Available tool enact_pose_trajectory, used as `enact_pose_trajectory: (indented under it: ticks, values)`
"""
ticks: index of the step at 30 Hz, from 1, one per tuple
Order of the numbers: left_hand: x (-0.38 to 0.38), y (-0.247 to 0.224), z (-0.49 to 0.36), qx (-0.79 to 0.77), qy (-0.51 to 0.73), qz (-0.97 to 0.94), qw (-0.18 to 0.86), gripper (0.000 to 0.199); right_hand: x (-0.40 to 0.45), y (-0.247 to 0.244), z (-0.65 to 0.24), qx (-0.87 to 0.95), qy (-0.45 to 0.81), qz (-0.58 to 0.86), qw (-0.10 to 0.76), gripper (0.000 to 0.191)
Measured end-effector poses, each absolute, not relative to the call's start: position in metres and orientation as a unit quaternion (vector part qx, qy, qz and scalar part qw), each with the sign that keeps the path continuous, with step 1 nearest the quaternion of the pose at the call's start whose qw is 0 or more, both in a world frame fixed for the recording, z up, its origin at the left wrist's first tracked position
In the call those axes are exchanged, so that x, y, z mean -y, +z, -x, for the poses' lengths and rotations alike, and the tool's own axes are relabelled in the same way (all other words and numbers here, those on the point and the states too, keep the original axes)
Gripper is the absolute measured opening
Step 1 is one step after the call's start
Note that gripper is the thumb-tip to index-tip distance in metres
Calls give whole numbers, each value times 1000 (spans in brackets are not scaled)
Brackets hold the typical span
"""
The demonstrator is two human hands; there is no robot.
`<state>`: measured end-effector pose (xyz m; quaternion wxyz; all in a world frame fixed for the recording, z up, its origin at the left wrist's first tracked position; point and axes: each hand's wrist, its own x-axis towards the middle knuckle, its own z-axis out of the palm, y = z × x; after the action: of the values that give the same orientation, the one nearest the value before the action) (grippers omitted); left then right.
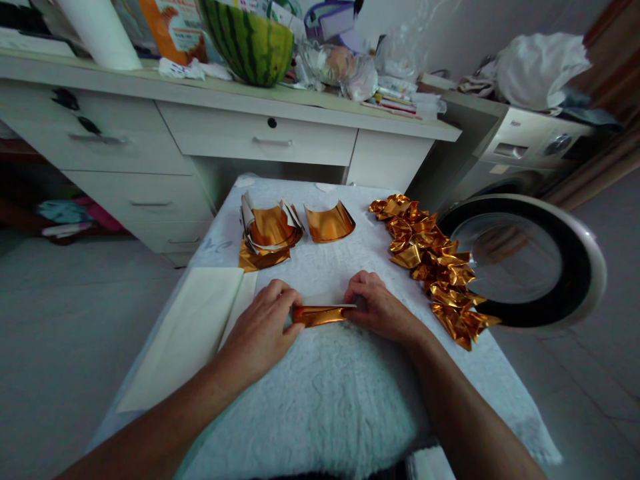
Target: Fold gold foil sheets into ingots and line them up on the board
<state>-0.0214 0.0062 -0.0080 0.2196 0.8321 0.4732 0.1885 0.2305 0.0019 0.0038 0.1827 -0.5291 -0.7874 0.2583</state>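
Observation:
A folded strip of gold foil paper (321, 316) lies crosswise between my two hands, low over the cloth-covered table. My left hand (267, 320) pinches its left end, thumb below and fingers above. At the right end, my right hand (377, 305) grips the strip with curled fingers. A pale edge shows along the strip's top. Beyond my hands sits a stack of curled gold foil sheets (270, 230), with a single curled foil sheet (330, 223) to its right. Crumpled-looking folded gold foil pieces (425, 257) run in a row along the table's right side.
White paper sheets (190, 333) lie at the table's left. Behind stands a white desk (250, 127) carrying a cut watermelon (250, 43), plastic bags and a paper roll (103, 33). An open washing machine door (520, 260) juts toward the table's right edge.

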Motion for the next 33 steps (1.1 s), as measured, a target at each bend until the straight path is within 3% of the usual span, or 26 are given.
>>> enact_pose_trajectory:
  ticks: [11, 16, 20, 27, 33]
  values:
    - [-9, -3, 19, -471, 167, -827, 257, 5, -3, 1, -234, 788, 268, 522, 187, 13]
    - [-8, 10, 18, -463, 232, -800, 304, 3, -4, 3, -236, 776, 298, 486, 271, 11]
    - [-7, 14, 19, -468, 305, -741, 372, 9, -3, 4, -235, 713, 396, 438, 378, 16]
    - [-8, 9, 15, -449, 380, -587, 556, 18, -1, -2, -225, 533, 597, 412, 436, 28]
    - [-8, 12, 12, -488, 387, -569, 537, 31, -2, -2, -216, 462, 649, 389, 462, 42]
